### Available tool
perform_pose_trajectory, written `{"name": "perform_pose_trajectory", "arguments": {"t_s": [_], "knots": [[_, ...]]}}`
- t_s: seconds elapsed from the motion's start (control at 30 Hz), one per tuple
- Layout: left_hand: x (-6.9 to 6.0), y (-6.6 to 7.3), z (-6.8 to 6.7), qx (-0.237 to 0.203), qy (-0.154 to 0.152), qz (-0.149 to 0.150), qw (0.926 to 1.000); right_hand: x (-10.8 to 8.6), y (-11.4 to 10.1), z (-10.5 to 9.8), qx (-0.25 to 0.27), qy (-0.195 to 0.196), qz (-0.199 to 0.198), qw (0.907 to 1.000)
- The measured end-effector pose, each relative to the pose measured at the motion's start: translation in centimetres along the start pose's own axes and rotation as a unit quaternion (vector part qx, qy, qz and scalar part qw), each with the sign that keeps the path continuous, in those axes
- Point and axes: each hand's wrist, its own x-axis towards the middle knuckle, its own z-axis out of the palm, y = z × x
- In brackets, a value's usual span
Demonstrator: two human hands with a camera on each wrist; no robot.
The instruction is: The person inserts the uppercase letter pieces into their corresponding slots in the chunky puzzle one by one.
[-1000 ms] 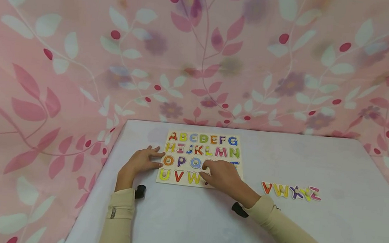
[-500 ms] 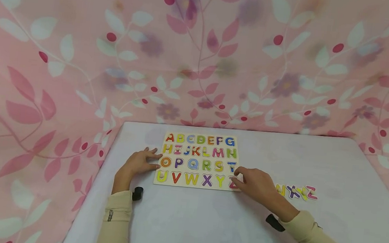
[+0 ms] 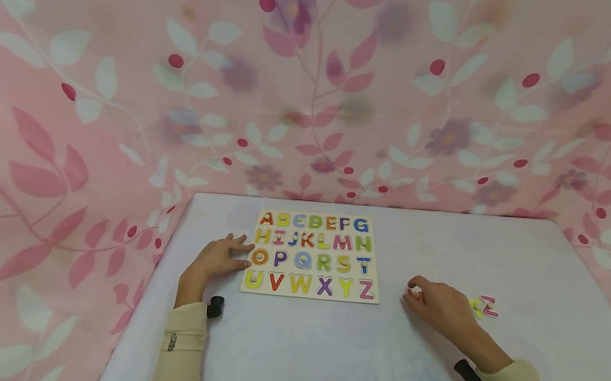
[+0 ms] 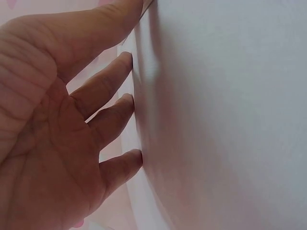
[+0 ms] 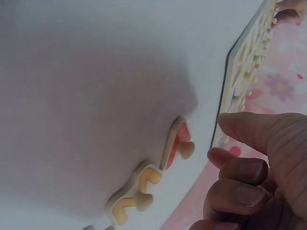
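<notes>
My left hand [image 3: 216,260] lies at the left edge of a wooden alphabet puzzle board [image 3: 374,277], thumb and index fingertip at its side. In the left wrist view, its spread fingertips [image 4: 125,106] meet the white table surface. My right hand [image 3: 440,305] hovers right of the board, thumb and index finger apart around a red letter V piece [image 5: 173,143] without visibly gripping it. Beside that piece lies an orange-yellow W piece [image 5: 139,194] with a round knob; my right hand hides it in the head view. Knobbed pieces fill the board's upper rows and the U slot; V to Z show no knobs.
A yellow Y piece [image 3: 475,307] and a pink Z piece [image 3: 489,306] lie just beyond my right hand. The table has a white cloth [image 3: 311,357]. Pink floral fabric [image 3: 315,93] hangs behind it and at the sides.
My right hand has moved right, off the board and over to the row of loose letter pieces, uncovering the board's lower right slots. The left hand has stayed at the board's edge.
</notes>
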Motion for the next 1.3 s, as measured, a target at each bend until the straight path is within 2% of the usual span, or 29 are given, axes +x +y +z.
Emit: {"name": "perform_pose_trajectory", "arguments": {"t_s": [0.27,0.7,0.77,1.0,1.13,1.3], "knots": [[-0.3,-0.4,0.1,-0.009,-0.006,-0.015,0.9998,-0.4,1.4,0.5,-0.009,0.034,-0.017,0.9992],[0.1,0.2,-0.1,-0.008,-0.010,-0.020,0.9997,-0.4,2.0,0.5,-0.008,0.052,-0.033,0.9981],[0.3,0.3,0.1,-0.008,-0.013,-0.019,0.9997,-0.1,1.5,0.4,-0.009,0.045,-0.030,0.9985],[0.2,0.3,0.3,-0.011,-0.013,-0.018,0.9997,1.2,-1.9,0.3,-0.016,-0.015,-0.021,0.9995],[0.0,0.4,0.2,-0.005,-0.016,-0.018,0.9997,2.1,-4.3,0.8,-0.012,-0.020,-0.036,0.9991],[-0.2,0.3,-0.1,-0.002,-0.010,-0.022,0.9997,3.5,-8.0,2.1,0.013,-0.013,-0.072,0.9973]]}}
